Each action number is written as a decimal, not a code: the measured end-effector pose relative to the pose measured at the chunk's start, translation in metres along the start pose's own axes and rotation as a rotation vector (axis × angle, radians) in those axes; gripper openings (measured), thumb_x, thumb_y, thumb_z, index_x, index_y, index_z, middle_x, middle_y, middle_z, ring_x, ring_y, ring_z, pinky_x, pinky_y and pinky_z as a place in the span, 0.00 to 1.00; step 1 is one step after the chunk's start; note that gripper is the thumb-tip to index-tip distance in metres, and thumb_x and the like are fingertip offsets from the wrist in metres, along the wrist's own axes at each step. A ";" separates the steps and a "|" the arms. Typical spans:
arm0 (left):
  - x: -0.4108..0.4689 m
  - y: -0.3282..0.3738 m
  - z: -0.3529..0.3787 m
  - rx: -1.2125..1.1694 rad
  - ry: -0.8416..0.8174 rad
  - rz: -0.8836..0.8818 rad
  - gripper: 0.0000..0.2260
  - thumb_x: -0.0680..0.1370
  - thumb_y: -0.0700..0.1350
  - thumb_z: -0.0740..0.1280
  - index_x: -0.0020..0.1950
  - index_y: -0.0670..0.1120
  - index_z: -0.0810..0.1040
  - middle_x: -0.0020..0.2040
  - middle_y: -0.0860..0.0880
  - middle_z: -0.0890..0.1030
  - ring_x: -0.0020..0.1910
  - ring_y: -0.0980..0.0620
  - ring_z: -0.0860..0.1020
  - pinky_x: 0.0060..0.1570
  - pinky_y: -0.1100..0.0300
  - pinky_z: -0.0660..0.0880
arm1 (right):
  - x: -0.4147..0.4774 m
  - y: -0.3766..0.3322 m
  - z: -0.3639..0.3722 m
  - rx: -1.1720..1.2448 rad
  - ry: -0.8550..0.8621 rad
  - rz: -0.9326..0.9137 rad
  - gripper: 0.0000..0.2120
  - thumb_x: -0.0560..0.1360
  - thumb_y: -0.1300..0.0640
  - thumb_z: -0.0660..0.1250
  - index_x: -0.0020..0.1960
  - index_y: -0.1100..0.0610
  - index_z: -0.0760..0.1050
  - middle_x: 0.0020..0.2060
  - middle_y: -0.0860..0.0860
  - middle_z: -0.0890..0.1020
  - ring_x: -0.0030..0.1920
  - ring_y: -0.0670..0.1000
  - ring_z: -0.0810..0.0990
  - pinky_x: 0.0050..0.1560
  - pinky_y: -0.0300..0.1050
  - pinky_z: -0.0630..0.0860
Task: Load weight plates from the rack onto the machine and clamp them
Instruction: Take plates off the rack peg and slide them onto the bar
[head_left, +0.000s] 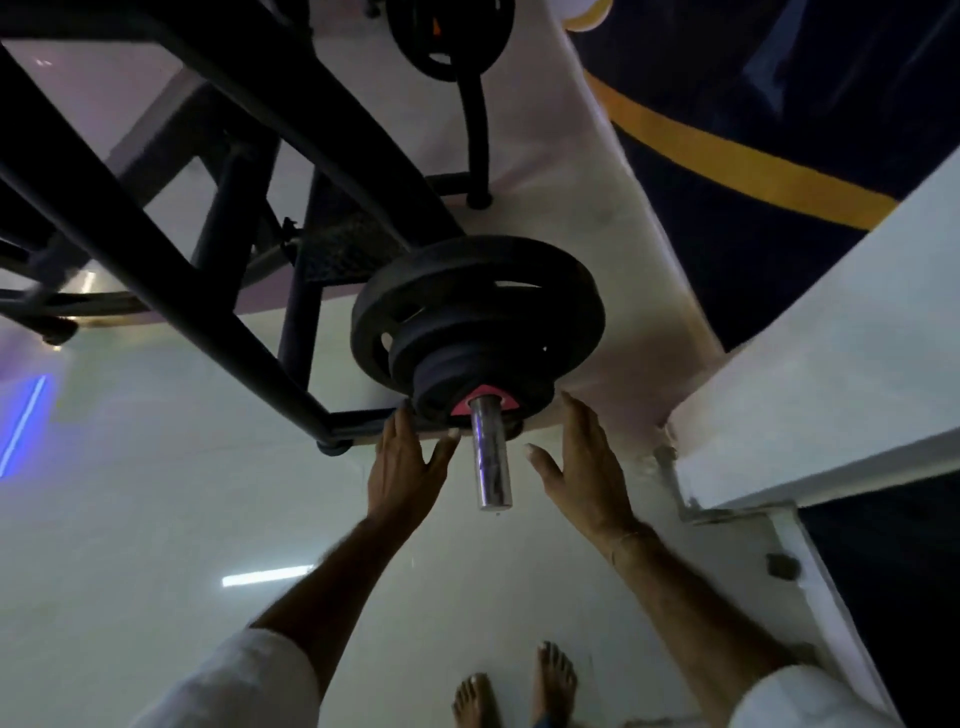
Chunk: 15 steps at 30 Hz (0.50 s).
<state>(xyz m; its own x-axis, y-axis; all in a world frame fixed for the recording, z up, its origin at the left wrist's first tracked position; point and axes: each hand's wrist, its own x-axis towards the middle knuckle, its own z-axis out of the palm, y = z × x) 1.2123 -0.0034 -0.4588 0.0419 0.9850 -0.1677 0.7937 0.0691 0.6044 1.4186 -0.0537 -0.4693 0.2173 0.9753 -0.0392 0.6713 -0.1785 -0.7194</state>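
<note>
Several black weight plates sit stacked on the machine's chrome sleeve, the largest at the back and smaller ones in front. The front small plate has a red hub around the sleeve. My left hand is open, its fingertips touching the left edge of that front plate. My right hand is open to the right of the sleeve, its fingertips at the plate's right edge. Neither hand holds anything.
The black machine frame runs from upper left down to the sleeve. Another plate hangs on a stand at the top. A white ledge and a dark blue wall with a yellow stripe stand right. My bare feet are on the glossy white floor.
</note>
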 end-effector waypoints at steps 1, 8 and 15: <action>0.017 -0.006 0.011 -0.032 0.007 0.010 0.37 0.79 0.58 0.66 0.81 0.47 0.54 0.78 0.43 0.65 0.74 0.44 0.68 0.63 0.52 0.71 | 0.020 0.011 0.012 0.011 0.007 0.001 0.42 0.77 0.53 0.73 0.82 0.53 0.53 0.79 0.54 0.63 0.77 0.55 0.66 0.70 0.52 0.73; 0.071 -0.038 0.084 -0.280 0.210 -0.047 0.38 0.75 0.54 0.75 0.78 0.47 0.58 0.72 0.47 0.71 0.64 0.59 0.70 0.57 0.67 0.71 | 0.084 0.059 0.091 0.225 0.120 0.063 0.49 0.74 0.54 0.76 0.83 0.54 0.48 0.77 0.58 0.63 0.75 0.57 0.69 0.66 0.43 0.72; 0.080 -0.044 0.101 -0.431 0.384 -0.147 0.26 0.73 0.46 0.77 0.63 0.45 0.67 0.57 0.48 0.74 0.50 0.56 0.75 0.49 0.60 0.79 | 0.092 0.062 0.108 0.272 0.326 0.025 0.40 0.74 0.50 0.76 0.77 0.57 0.58 0.69 0.56 0.68 0.67 0.52 0.74 0.55 0.38 0.79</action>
<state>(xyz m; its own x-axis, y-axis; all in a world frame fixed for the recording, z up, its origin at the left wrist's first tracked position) 1.2419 0.0567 -0.5772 -0.3356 0.9416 -0.0286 0.4532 0.1880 0.8713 1.4040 0.0394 -0.5929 0.4733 0.8711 0.1309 0.4607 -0.1181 -0.8797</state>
